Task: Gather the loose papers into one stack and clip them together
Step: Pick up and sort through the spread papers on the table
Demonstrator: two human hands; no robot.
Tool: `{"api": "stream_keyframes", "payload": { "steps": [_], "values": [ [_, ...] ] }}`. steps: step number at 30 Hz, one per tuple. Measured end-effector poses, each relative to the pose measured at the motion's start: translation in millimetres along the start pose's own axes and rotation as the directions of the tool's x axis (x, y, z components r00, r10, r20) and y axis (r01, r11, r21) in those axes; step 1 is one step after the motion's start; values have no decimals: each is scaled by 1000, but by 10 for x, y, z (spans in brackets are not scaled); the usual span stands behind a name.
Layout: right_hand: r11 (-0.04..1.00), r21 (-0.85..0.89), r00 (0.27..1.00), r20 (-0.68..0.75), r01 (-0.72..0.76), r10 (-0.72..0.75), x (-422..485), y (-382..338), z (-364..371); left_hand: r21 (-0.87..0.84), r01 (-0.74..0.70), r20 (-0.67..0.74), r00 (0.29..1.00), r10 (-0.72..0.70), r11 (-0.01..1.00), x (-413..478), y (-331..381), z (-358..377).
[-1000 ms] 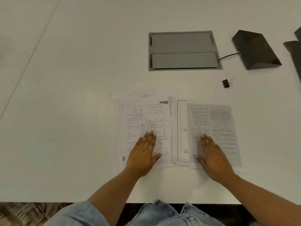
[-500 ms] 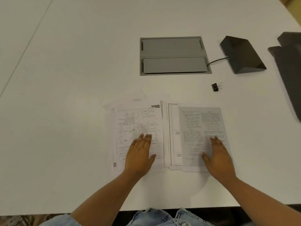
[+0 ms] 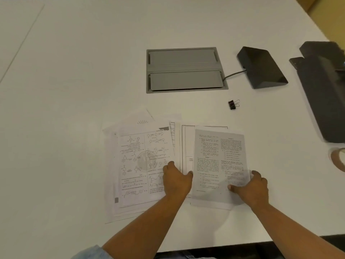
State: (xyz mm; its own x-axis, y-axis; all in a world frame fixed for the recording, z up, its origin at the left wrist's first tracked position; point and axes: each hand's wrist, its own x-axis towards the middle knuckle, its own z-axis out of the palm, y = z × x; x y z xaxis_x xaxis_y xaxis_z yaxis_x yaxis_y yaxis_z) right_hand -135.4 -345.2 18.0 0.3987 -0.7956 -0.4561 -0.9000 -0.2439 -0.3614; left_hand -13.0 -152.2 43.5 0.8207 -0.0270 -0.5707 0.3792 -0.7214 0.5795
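Several printed papers lie fanned out on the white table. A left pile of chemistry diagram sheets overlaps a right pile topped by a text page. My left hand rests between the two piles, fingers curled at the left edge of the right pile. My right hand grips the text page at its lower right corner, thumb on top. A small black binder clip lies alone on the table, beyond the papers to the right.
A grey recessed cable hatch sits in the table beyond the papers. A dark wedge-shaped device with a cable lies to its right, a larger dark object at the right edge, and a tape roll below it.
Both hands were flat on the piles. My left hand has slid right to the right pile's edge and curled; my right hand has moved to the text page's corner and gripped it.
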Motion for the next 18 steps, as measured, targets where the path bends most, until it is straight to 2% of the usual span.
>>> {"api": "stream_keyframes", "payload": {
  "steps": [4,8,14,18],
  "values": [
    [986,168,1000,11,-16,15,33,112,1,-128,52,18,999,-50,990,68,29,14],
    [929,358,995,63,-97,79,-23,171,-48,-141,28,102,995,-13,990,81,24,-29],
    [943,330,997,76,-39,15,-146,175,-83,-283,63,218,976,0,957,16,-72,-102],
    [909,399,988,137,-119,69,-200,138,-82,-329,64,235,972,16,942,-55,-265,-148]
  ]
}}
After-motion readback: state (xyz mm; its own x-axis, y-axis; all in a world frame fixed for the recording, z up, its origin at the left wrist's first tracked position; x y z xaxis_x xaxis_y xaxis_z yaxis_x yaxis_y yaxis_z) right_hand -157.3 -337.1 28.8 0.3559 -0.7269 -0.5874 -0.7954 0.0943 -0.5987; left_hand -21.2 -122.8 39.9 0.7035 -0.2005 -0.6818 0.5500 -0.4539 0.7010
